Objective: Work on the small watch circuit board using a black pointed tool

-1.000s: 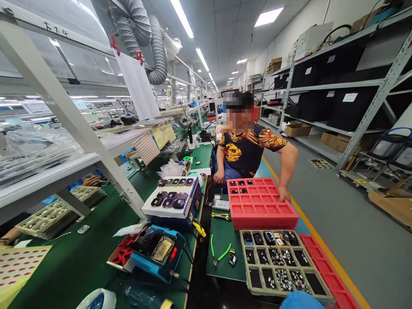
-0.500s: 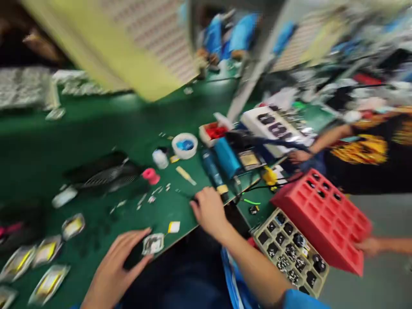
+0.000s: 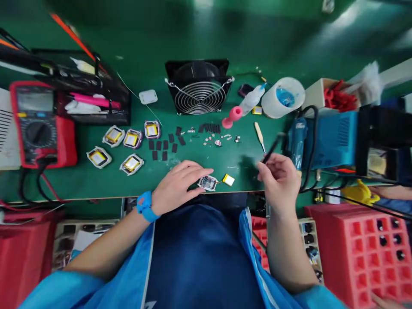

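- Head view: small open casing [image 3: 207, 184] lies at the front edge of the green bench top [image 3: 161, 171], just right of the left hand [image 3: 177, 189], its longer axis running roughly left to right.
- Left thumb and forefinger curve around the casing's left end, one on the near side, one on the far; they seem to touch it, but how firmly I cannot tell.
- Yellow-edged battery [image 3: 228, 180] rests just right of the casing, a thin lead between them, so it sits on the side facing the right hand [image 3: 279, 182].
- Right fingers pinch a dark, slender tool [image 3: 273, 148], blurred and slanting away to the right, apart from casing and battery; the left hand is much nearer both.
- Black rectangles [image 3: 165, 145] lie beyond the left hand, the fan [image 3: 201, 101] stands further back, and framed units [image 3: 131, 164] lie to the left.
- Blue station [image 3: 333, 135] stands beyond the right hand, on its outer side.
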A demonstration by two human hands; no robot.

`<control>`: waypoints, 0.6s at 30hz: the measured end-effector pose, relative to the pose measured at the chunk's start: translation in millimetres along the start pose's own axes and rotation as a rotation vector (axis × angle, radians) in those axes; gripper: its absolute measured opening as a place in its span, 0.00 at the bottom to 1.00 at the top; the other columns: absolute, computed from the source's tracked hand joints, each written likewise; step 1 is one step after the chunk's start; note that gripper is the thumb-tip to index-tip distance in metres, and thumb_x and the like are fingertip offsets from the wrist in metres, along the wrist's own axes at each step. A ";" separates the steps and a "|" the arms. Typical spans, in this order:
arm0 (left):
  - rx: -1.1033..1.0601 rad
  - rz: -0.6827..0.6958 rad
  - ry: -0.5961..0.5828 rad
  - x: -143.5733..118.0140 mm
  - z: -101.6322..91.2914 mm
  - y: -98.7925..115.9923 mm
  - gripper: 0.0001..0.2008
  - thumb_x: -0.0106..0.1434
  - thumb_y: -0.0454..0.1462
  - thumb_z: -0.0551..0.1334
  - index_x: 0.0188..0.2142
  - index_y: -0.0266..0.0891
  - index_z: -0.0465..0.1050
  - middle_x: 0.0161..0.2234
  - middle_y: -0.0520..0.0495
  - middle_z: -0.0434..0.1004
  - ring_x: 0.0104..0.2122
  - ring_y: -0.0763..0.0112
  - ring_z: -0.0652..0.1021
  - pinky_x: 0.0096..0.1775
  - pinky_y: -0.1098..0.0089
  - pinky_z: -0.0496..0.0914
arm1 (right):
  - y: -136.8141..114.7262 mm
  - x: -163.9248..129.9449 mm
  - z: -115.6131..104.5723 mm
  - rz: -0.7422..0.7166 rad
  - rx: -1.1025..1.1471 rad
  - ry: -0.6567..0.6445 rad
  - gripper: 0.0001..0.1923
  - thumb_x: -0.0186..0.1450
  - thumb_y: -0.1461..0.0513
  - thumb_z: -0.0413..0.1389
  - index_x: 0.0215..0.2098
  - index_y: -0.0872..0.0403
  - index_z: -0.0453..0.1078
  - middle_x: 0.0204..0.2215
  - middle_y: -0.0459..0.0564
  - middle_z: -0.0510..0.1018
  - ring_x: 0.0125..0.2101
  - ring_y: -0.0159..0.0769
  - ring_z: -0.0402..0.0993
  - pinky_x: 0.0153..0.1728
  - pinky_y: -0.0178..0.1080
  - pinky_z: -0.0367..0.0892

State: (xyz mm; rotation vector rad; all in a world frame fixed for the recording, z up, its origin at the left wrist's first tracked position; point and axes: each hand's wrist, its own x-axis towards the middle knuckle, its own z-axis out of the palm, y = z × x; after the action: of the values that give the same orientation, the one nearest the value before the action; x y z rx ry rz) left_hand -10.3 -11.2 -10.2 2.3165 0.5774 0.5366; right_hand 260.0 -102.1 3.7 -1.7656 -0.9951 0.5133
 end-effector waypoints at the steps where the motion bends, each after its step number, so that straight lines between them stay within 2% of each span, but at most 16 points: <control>1: -0.013 -0.003 -0.004 0.1 -0.7 0.4 0.25 0.67 0.34 0.68 0.62 0.40 0.67 0.50 0.42 0.79 0.52 0.58 0.75 0.55 0.56 0.75 | 1.7 -2.4 0.7 0.010 0.060 -0.004 0.13 0.64 0.54 0.66 0.40 0.52 0.72 0.28 0.42 0.77 0.22 0.29 0.75 0.24 0.33 0.72; 4: -0.049 0.000 -0.004 2.8 -5.6 4.1 0.20 0.70 0.33 0.65 0.60 0.40 0.69 0.52 0.42 0.78 0.53 0.60 0.76 0.55 0.57 0.74 | 10.1 -10.8 -3.1 0.018 0.146 -0.052 0.09 0.64 0.57 0.67 0.37 0.53 0.75 0.32 0.44 0.79 0.27 0.32 0.81 0.30 0.36 0.78; 8: 0.037 0.042 -0.012 10.9 -10.4 9.3 0.13 0.71 0.28 0.59 0.51 0.40 0.76 0.48 0.44 0.79 0.46 0.63 0.77 0.49 0.62 0.74 | 21.2 -20.5 -11.7 -0.007 0.126 -0.081 0.03 0.65 0.61 0.67 0.37 0.52 0.80 0.34 0.47 0.82 0.33 0.36 0.83 0.35 0.38 0.79; 11: 0.127 0.049 -0.038 17.0 -8.6 11.1 0.10 0.72 0.29 0.59 0.47 0.39 0.77 0.45 0.45 0.80 0.42 0.64 0.77 0.44 0.64 0.74 | 23.5 -25.2 -11.0 -0.022 0.151 -0.059 0.03 0.66 0.63 0.66 0.38 0.51 0.81 0.36 0.48 0.84 0.36 0.37 0.84 0.40 0.40 0.79; 18: 0.181 0.019 0.024 18.4 1.1 15.8 0.06 0.72 0.30 0.61 0.44 0.36 0.76 0.42 0.45 0.80 0.41 0.64 0.77 0.43 0.65 0.73 | 23.7 -28.4 -4.8 -0.019 0.217 -0.019 0.03 0.67 0.63 0.64 0.39 0.50 0.80 0.34 0.47 0.84 0.35 0.36 0.83 0.39 0.39 0.78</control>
State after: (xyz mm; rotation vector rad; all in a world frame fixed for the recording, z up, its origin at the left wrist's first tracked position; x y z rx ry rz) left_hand 9.3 -12.5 4.1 2.4915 0.6394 0.5406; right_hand 256.5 -131.6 -18.7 -1.5590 -0.9324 0.6040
